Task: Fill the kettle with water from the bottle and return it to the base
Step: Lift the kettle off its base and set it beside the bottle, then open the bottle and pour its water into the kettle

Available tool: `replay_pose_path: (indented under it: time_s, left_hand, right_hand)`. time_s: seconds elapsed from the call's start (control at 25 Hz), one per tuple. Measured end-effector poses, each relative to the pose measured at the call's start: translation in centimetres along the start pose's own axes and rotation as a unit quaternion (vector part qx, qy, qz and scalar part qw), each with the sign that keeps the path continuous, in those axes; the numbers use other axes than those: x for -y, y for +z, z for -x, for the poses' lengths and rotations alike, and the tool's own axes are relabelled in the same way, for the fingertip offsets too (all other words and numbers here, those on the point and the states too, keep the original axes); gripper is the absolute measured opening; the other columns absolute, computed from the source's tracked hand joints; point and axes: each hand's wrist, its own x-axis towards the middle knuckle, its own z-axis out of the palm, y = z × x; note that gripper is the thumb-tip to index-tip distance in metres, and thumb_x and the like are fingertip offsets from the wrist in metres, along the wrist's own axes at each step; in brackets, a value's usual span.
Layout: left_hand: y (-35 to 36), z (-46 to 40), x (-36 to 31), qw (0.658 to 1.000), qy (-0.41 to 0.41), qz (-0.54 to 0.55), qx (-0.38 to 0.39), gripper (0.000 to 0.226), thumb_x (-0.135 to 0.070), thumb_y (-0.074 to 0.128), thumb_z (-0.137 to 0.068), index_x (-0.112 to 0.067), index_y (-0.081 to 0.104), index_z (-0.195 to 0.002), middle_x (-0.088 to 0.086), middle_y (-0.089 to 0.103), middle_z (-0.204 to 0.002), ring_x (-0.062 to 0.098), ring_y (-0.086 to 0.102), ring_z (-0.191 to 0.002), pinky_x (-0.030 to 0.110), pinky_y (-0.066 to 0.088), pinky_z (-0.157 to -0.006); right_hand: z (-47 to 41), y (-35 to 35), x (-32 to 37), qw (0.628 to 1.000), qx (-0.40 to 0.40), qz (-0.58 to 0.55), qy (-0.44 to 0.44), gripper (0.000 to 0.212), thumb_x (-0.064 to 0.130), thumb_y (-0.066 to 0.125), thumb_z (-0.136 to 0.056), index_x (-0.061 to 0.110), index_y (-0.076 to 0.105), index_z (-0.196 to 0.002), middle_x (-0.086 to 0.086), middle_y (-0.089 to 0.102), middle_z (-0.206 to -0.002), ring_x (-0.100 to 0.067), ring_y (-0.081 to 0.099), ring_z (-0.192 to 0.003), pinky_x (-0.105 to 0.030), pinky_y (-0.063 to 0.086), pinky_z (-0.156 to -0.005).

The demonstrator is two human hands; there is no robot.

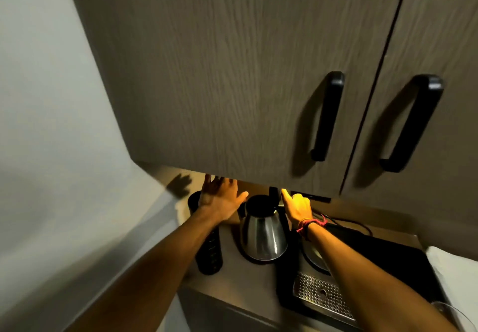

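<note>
A steel kettle [263, 238] stands on its dark base [252, 259] on the counter, with its black lid [273, 194] tipped up and its mouth open. My left hand [219, 197] hovers up and to the left of the kettle with fingers spread, holding nothing, fingertips hidden under the cabinet edge. My right hand [297, 208] is just right of the lid, index finger stretched toward it and the other fingers curled, empty. A tall dark cylindrical bottle [209, 254] stands left of the kettle, partly hidden by my left forearm.
A wood-grain wall cabinet [232, 73] with two black handles [328, 114] hangs low over the counter. To the right of the kettle lies a black tray [388, 259] with a metal drip grate [320, 295]. A black cable [349, 221] runs behind it. A glass rim [452, 316] shows at bottom right.
</note>
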Motion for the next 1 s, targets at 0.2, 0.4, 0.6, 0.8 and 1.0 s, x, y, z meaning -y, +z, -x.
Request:
replay_pose_path:
  time_s: [0.2, 0.4, 0.6, 0.8, 1.0]
  left_hand:
    - [0.6, 1.8, 4.9, 0.992, 0.039, -0.088, 0.087, 0.086, -0.078, 0.037, -0.083, -0.016, 0.033, -0.142, 0.01, 0.039, -0.147, 0.031, 0.041, -0.132, 0.058, 0.037, -0.103]
    - [-0.2, 2.3, 6.9, 0.985, 0.098, 0.048, 0.134, 0.08, -0.068, 0.058, -0.078, -0.024, 0.032, -0.14, 0.004, 0.039, -0.141, 0.028, 0.044, -0.124, 0.046, 0.05, -0.089]
    - [-0.7, 2.3, 7.7, 0.989, 0.088, -0.061, 0.098, 0.071, -0.073, 0.043, -0.085, -0.02, 0.039, -0.132, 0.009, 0.052, -0.131, 0.032, 0.058, -0.111, 0.042, 0.049, -0.078]
    - [-1.6, 1.5, 7.0, 0.985, 0.048, -0.054, 0.157, 0.088, -0.083, 0.043, -0.078, -0.023, 0.032, -0.141, 0.01, 0.045, -0.141, 0.034, 0.05, -0.124, 0.05, 0.045, -0.088]
    - [-2.3, 1.0, 7.2, 0.983, 0.013, -0.045, 0.178, 0.08, -0.075, 0.047, -0.082, -0.022, 0.032, -0.141, 0.012, 0.046, -0.143, 0.035, 0.05, -0.125, 0.05, 0.044, -0.092]
  right_hand:
    - [0.2, 4.6, 1.7, 0.998, -0.016, -0.027, -0.049, 0.068, 0.053, 0.039, -0.096, -0.011, 0.064, -0.094, -0.03, 0.064, -0.1, -0.042, 0.06, -0.095, -0.042, 0.043, -0.078]
    - [-1.4, 6.6, -0.7, 0.997, -0.006, 0.022, -0.08, 0.06, 0.05, 0.033, -0.099, -0.002, 0.061, -0.085, -0.03, 0.064, -0.09, -0.041, 0.06, -0.085, -0.046, 0.045, -0.075]
    - [-2.1, 5.9, -1.1, 0.963, -0.066, 0.179, -0.19, 0.055, 0.047, 0.03, -0.096, 0.005, 0.057, -0.118, -0.021, 0.054, -0.126, -0.039, 0.047, -0.126, -0.049, 0.036, -0.105]
    - [-2.9, 5.4, -1.4, 0.928, -0.062, 0.297, -0.217, 0.073, 0.056, 0.014, -0.095, 0.015, 0.008, -0.156, -0.006, 0.003, -0.165, -0.026, -0.003, -0.153, -0.049, -0.002, -0.124]
    - [-2.9, 5.7, -1.4, 0.921, -0.046, 0.326, -0.208, 0.071, 0.055, 0.009, -0.096, 0.016, 0.005, -0.156, -0.005, -0.006, -0.165, -0.026, -0.009, -0.152, -0.051, 0.003, -0.124]
